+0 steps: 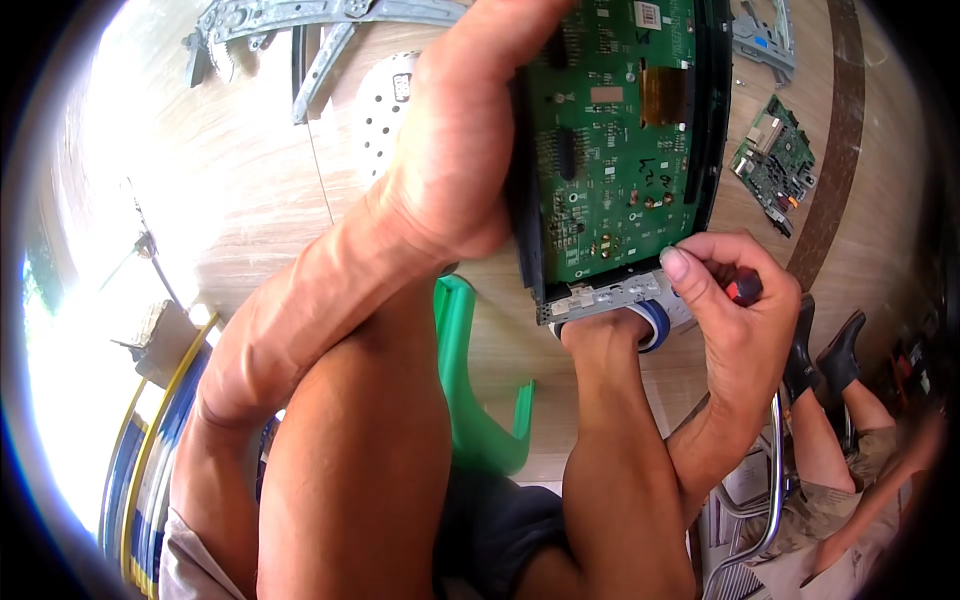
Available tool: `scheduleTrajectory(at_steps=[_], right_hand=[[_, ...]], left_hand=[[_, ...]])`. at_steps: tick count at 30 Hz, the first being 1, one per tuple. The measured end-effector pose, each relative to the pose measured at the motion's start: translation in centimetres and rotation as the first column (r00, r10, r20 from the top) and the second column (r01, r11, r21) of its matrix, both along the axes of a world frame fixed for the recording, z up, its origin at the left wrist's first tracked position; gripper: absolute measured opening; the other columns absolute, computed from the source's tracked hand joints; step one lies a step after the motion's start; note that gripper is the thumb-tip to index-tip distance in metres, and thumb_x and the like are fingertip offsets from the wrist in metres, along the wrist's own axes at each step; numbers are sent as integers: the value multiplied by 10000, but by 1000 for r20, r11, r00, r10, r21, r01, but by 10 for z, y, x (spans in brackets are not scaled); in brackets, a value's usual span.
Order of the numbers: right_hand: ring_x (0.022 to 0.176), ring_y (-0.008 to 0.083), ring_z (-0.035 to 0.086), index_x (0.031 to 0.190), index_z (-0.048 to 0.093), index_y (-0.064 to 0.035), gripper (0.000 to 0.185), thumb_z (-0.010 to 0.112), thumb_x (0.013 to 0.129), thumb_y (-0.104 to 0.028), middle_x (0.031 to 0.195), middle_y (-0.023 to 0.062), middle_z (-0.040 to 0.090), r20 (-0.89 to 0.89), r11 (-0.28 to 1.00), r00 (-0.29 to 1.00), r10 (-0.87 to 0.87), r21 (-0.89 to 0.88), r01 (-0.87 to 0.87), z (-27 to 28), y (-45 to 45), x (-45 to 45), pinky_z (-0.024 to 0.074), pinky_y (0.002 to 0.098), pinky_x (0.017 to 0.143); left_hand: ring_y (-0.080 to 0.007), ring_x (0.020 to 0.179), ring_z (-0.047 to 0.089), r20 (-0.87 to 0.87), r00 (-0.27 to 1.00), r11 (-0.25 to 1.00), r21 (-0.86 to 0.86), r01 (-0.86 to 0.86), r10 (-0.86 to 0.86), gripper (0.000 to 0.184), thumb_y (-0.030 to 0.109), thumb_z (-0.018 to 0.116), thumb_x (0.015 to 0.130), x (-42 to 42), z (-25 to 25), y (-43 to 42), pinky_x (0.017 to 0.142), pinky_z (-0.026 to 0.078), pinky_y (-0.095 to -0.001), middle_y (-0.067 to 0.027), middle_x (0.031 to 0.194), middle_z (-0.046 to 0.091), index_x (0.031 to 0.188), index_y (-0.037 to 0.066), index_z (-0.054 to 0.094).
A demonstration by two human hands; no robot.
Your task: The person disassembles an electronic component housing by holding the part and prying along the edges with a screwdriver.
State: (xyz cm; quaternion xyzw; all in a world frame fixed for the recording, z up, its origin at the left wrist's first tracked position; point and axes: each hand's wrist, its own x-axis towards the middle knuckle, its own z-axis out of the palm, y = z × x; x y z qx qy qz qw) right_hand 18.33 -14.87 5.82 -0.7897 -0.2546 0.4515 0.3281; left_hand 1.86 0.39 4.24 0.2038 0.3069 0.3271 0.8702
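Observation:
A green circuit board (620, 225) sits in a black frame (712, 110), held up in front of me, with a metal strip (610, 298) along its lower edge. My left hand (465, 130) is closed around the frame's left side; its fingertips are hidden behind or beyond the view. At the lower right corner, thumb and forefinger of my right hand (735, 295) pinch together by the board's edge. A small red-and-black handle (744, 287), like a screwdriver's, is tucked in that same hand; its shaft does not show. An orange-brown ribbon cable (663, 96) lies on the board.
A second circuit board (776, 160) lies on the tiled floor at right. Metal brackets (350, 15) lie at the top left, another bracket (765, 45) at top right. A green plastic stool (470, 400) is between my legs. Another person's legs (825, 440) and a metal chair (770, 500) are at right.

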Motion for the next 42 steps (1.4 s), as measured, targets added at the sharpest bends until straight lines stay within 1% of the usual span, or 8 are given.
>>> scheduleTrajectory(at_steps=[5,12,19,22,28,34,40,42], right_hand=[[656,35,505,914,735,5,131,827,837,-49,754,-18,635,-22,999,999,-35,-12,34,3,1,-2,391,192,579],[652,26,496,906,730,8,133,828,839,-52,749,-27,631,-38,999,998,-43,6,43,10,8,-7,388,187,575],[640,32,471,876,721,22,126,824,839,-40,766,-23,593,63,997,997,37,67,-42,9,8,-8,377,201,562],[641,46,489,873,722,16,128,826,838,-49,759,-11,600,7,998,998,63,-10,-63,27,20,-6,383,211,567],[652,74,525,882,724,8,136,829,832,-64,773,16,626,165,985,971,172,-1,-174,13,11,-2,400,237,575],[659,78,523,885,726,2,133,828,827,-61,779,18,631,156,974,961,227,-66,-219,14,11,5,400,245,573],[661,69,512,893,738,-3,122,829,817,-33,777,7,617,85,989,987,140,-48,-136,12,11,5,394,233,568],[659,67,513,890,740,-2,111,824,818,-18,778,5,614,80,981,979,188,25,-191,6,7,7,397,234,567]], left_hand=[[-321,1187,585,-2,1000,1000,22,1,-1,696,615,359,1034,-2,-6,0,1019,485,-501,-166,1331,591,1430,57,492],[-323,1217,564,42,996,991,-111,-78,83,667,593,371,1035,-5,-4,3,1050,452,-512,-152,1361,578,1433,73,498],[-311,1191,592,39,993,992,-74,-104,107,656,582,399,1033,-9,-7,0,1026,482,-497,-147,1342,599,1428,69,507],[-306,1180,604,35,993,991,-72,-109,112,652,578,410,1032,-4,-9,-2,1016,495,-491,-146,1333,608,1426,68,511],[-295,1158,629,29,994,991,-92,-101,104,644,569,434,1030,-6,-10,-6,996,520,-478,-142,1317,627,1421,64,518],[-285,1136,653,20,996,989,-117,-86,89,636,560,457,1028,-1,-13,-8,976,546,-465,-138,1300,645,1417,61,526],[-274,1114,678,19,997,989,-135,-68,71,629,550,481,1026,4,-16,-11,957,571,-452,-134,1283,663,1412,58,533],[-271,1106,686,15,998,989,-135,-65,68,626,547,488,1025,5,-16,-13,950,579,-448,-133,1278,669,1411,56,536]])
